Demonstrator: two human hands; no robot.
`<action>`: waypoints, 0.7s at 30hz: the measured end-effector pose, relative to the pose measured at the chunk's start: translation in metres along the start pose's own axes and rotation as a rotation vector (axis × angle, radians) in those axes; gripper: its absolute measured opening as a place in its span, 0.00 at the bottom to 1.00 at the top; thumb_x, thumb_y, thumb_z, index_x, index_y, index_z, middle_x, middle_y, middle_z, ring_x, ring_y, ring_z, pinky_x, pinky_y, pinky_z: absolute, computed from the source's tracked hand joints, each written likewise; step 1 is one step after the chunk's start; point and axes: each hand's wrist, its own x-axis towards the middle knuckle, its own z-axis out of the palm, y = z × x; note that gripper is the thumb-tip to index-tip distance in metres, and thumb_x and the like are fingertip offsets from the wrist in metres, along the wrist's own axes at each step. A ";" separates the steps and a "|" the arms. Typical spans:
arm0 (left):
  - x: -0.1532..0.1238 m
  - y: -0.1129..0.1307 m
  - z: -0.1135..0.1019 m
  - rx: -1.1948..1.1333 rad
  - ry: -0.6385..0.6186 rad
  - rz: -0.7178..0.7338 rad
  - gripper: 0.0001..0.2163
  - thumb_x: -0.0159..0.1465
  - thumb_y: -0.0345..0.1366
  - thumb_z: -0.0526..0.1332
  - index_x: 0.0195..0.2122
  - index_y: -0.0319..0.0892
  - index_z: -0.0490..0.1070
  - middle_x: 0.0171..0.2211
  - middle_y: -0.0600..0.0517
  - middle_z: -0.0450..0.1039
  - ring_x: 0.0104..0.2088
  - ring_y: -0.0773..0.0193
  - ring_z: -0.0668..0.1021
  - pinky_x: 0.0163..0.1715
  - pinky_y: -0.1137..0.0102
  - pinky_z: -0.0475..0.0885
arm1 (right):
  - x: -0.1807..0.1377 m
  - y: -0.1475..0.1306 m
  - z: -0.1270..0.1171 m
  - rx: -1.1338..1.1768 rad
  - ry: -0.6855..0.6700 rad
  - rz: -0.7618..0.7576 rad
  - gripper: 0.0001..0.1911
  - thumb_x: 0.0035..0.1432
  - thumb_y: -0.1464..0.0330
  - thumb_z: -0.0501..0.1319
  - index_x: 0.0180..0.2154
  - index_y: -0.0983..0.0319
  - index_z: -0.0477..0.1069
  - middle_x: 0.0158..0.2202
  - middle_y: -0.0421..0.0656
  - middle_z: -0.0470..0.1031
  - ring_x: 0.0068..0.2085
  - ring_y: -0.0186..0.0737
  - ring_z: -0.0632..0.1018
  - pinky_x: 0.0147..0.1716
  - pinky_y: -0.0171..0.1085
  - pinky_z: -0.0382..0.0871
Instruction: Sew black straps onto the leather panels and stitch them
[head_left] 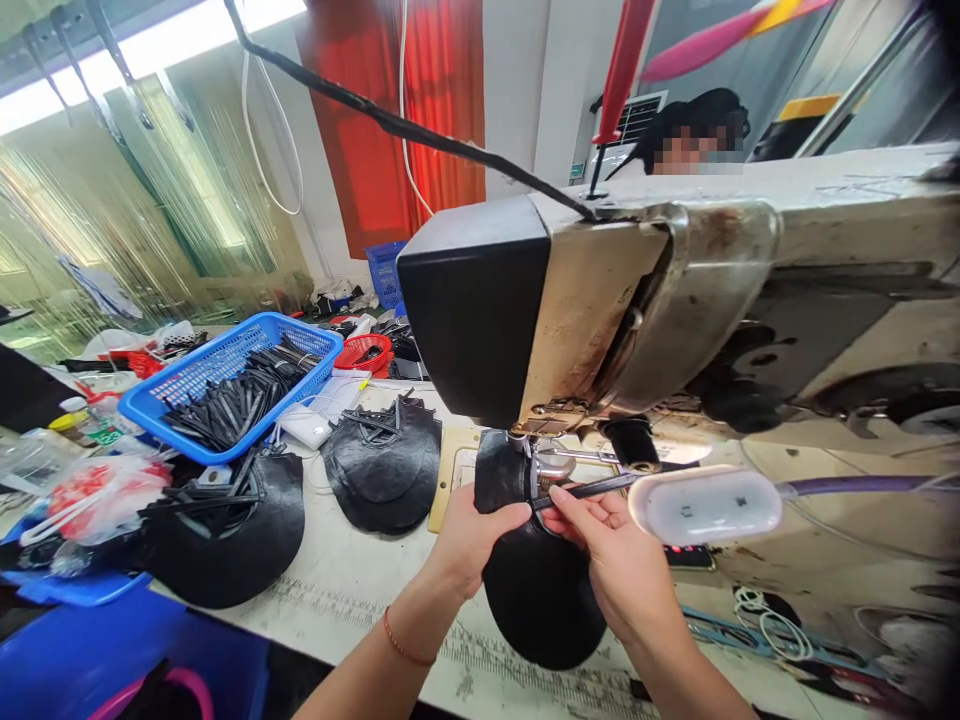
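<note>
A round black fabric piece (pixel 540 600) lies on the table under the head of a sewing machine (pixel 600 300). My left hand (pixel 469 540) grips its upper left edge, fingers closed on the fabric. A thin black strap (pixel 592 487) is pinched in my right hand (pixel 611 545) and held against the piece just below the presser foot (pixel 551 465). Both hands sit close together at the needle area.
A blue basket (pixel 161 400) of black straps stands at the left. Two stacks of black round pieces (pixel 382 470) (pixel 232 540) lie beside it. A white lamp head (pixel 709 505) hangs right of my hands. Another person sits behind the machine (pixel 697 125). Plastic bags clutter the far left.
</note>
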 end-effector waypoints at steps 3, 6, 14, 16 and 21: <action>0.001 0.001 0.001 0.018 -0.003 -0.007 0.21 0.43 0.35 0.76 0.39 0.34 0.79 0.38 0.42 0.82 0.38 0.52 0.81 0.45 0.58 0.74 | -0.001 -0.002 0.000 -0.001 -0.014 0.014 0.23 0.28 0.60 0.79 0.25 0.65 0.75 0.22 0.40 0.77 0.23 0.35 0.79 0.26 0.30 0.78; 0.001 0.004 0.002 0.038 0.013 -0.017 0.21 0.42 0.34 0.75 0.38 0.34 0.80 0.37 0.43 0.82 0.38 0.52 0.81 0.44 0.59 0.75 | -0.002 -0.004 0.001 -0.005 -0.032 0.026 0.22 0.29 0.60 0.79 0.25 0.65 0.75 0.22 0.40 0.78 0.23 0.36 0.79 0.26 0.31 0.78; 0.005 0.009 0.002 0.141 0.018 -0.021 0.19 0.43 0.32 0.72 0.39 0.35 0.79 0.36 0.44 0.82 0.37 0.53 0.81 0.42 0.61 0.75 | 0.001 -0.005 0.001 -0.045 -0.072 0.045 0.23 0.29 0.57 0.79 0.24 0.64 0.74 0.21 0.40 0.76 0.24 0.37 0.78 0.27 0.35 0.78; 0.006 0.009 0.002 0.158 0.009 -0.013 0.18 0.44 0.31 0.71 0.39 0.35 0.79 0.36 0.44 0.82 0.37 0.53 0.81 0.42 0.61 0.75 | 0.001 -0.003 0.000 -0.077 -0.079 0.020 0.23 0.30 0.56 0.78 0.25 0.63 0.74 0.23 0.40 0.77 0.25 0.38 0.78 0.29 0.36 0.77; 0.006 0.010 0.003 0.190 0.020 0.015 0.18 0.43 0.30 0.71 0.38 0.35 0.79 0.37 0.44 0.82 0.38 0.52 0.81 0.44 0.60 0.74 | 0.003 0.004 -0.005 -0.226 -0.084 -0.070 0.23 0.43 0.47 0.69 0.25 0.62 0.75 0.25 0.45 0.79 0.31 0.43 0.79 0.36 0.40 0.74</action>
